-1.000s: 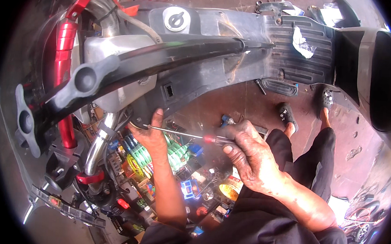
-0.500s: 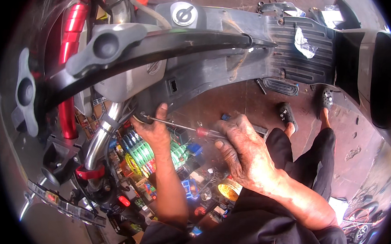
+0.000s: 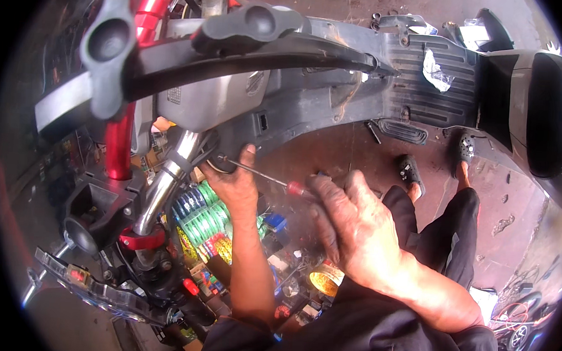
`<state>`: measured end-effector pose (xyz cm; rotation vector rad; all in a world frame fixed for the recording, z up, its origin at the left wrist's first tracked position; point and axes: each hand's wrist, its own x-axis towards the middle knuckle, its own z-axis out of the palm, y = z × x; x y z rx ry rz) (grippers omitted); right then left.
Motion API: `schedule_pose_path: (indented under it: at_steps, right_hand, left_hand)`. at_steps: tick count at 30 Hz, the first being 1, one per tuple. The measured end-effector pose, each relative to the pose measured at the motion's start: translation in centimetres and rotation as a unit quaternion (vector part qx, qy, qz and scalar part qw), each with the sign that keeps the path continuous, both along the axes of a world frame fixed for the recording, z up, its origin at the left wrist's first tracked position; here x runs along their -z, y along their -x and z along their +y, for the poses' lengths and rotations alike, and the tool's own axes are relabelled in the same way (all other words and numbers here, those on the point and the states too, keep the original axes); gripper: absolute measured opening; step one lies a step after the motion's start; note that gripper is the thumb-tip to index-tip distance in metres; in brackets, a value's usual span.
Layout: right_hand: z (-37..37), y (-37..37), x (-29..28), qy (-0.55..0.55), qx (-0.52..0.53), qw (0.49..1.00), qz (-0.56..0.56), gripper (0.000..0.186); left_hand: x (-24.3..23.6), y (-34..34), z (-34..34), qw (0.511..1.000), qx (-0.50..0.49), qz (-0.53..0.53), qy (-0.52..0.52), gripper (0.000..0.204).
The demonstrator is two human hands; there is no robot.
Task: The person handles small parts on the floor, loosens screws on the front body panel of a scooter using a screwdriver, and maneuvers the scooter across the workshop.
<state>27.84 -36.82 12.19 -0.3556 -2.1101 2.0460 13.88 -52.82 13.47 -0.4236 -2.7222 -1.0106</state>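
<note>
My right hand [image 3: 370,234] is closed round the handle of a screwdriver [image 3: 295,188] with a translucent red collar and a long thin metal shaft. The shaft slants up and left, its tip beside my left hand [image 3: 235,184]. That hand reaches under the dark plastic panel [image 3: 283,128] of a scooter, thumb up against the panel's lower edge and fingers curled beside a dark round-edged part [image 3: 221,162]. What the left fingers hold is hidden, and I cannot see what the screwdriver tip meets. Left of them stands a shiny metal fork tube [image 3: 160,198].
A curved black bar [image 3: 236,60] with grey lobed pieces crosses above my hands, beside a red tube [image 3: 120,145]. Green-wrapped spools [image 3: 205,222], a yellow tub [image 3: 326,278] and loose small parts lie below. Crumpled white wrapping [image 3: 436,72] sits on the ribbed footboard [image 3: 418,97].
The fork, red tube and curved bar have shifted to the right in view. My left hand has moved slightly right. My right hand has turned and sits a little lower on the screwdriver.
</note>
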Motion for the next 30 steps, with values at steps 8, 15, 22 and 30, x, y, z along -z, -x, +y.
schedule_pose_path:
  at_steps: [8, 15, 22, 30]
  right_hand:
    - [-0.6, 0.5, -1.8, -0.218, 0.034, 0.971, 0.093, 0.044]
    - [0.3, 1.8, -2.8, -0.292, 0.019, 0.949, 0.122, 0.032]
    - [0.8, 2.9, -3.2, -0.324, 0.026, 0.932, 0.158, 0.025]
    - [3.3, 5.0, -1.5, 0.358, -0.08, 0.903, -0.223, 0.039]
  left_hand:
    - [-0.1, 0.4, -1.3, 0.991, -0.022, 0.045, 0.12, 0.061]
    - [0.7, 0.4, -1.6, 0.99, -0.053, 0.041, 0.128, 0.06]
    - [0.5, 0.5, -1.6, 0.997, -0.043, 0.02, 0.061, 0.057]
    - [0.9, 0.4, -2.1, 0.995, -0.072, 0.003, 0.071, 0.06]
